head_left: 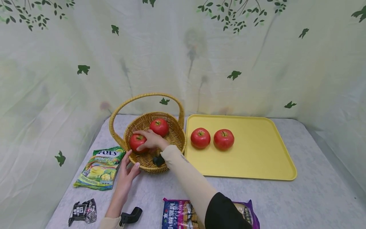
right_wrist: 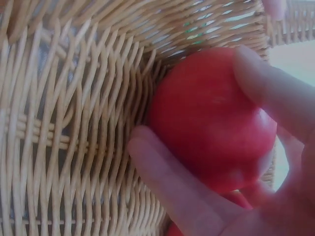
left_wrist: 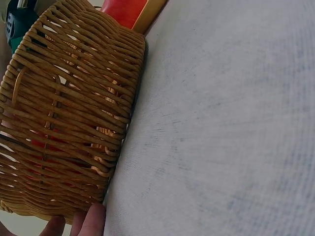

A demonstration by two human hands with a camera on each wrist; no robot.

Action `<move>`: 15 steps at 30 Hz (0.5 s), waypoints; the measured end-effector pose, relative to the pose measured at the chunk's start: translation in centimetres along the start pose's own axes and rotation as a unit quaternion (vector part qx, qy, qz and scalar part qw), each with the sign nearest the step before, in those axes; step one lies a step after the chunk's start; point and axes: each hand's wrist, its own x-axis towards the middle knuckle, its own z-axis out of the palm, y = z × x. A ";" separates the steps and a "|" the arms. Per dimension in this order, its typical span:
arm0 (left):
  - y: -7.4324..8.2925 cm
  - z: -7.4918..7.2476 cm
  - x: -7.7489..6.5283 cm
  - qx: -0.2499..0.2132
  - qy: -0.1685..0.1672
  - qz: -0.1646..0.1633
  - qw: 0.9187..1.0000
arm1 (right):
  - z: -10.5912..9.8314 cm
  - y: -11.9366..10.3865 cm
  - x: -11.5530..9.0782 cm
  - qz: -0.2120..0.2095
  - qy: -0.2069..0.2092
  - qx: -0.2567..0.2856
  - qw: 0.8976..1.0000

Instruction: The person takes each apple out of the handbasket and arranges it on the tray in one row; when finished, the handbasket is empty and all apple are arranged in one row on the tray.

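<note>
Inside the wicker basket, my right hand holds a red apple near the left wall. The right wrist view shows the thumb and fingers on opposite sides of that apple. A second apple lies farther back in the basket. At the basket's front left, my left hand rests its fingers against the outer side, close to the handle's base. In the left wrist view, its fingertips touch the low part of the woven wall.
Two apples, one left and one right, sit on a yellow tray. A green Fox's candy bag lies left of the basket. A small black packet and a purple snack pack, partly under my right arm, lie in front.
</note>
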 end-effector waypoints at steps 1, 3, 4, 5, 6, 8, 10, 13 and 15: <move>0.0 0.0 0.0 -0.001 0.000 -0.001 1.000 | -0.2 0.1 -0.1 -0.005 -0.001 0.008 1.000; -0.1 0.0 0.1 -0.004 0.000 -0.003 1.000 | -0.6 0.2 -0.1 -0.017 -0.001 0.028 0.999; -0.1 0.0 0.1 -0.006 0.000 -0.003 1.000 | -0.8 0.2 -0.2 -0.022 -0.003 0.044 0.999; -0.2 0.0 0.2 -0.006 0.000 -0.004 1.000 | -1.1 0.2 -0.3 -0.026 -0.005 0.058 0.998; -0.2 0.0 0.2 -0.007 -0.001 -0.004 1.000 | -1.4 0.2 -0.5 -0.031 -0.007 0.070 0.997; -0.2 0.1 0.1 -0.008 -0.004 -0.004 1.000 | -2.2 0.2 -0.8 -0.039 -0.013 0.085 0.996; -0.2 0.1 0.1 -0.007 -0.004 -0.003 1.000 | -3.0 0.2 -1.2 -0.047 -0.024 0.097 0.994; -0.1 0.1 0.0 -0.006 -0.004 -0.001 1.000 | -4.3 0.1 -2.0 -0.063 -0.039 0.101 0.992; 0.0 0.1 0.0 -0.006 -0.002 0.000 1.000 | -5.1 0.1 -2.5 -0.076 -0.045 0.095 0.992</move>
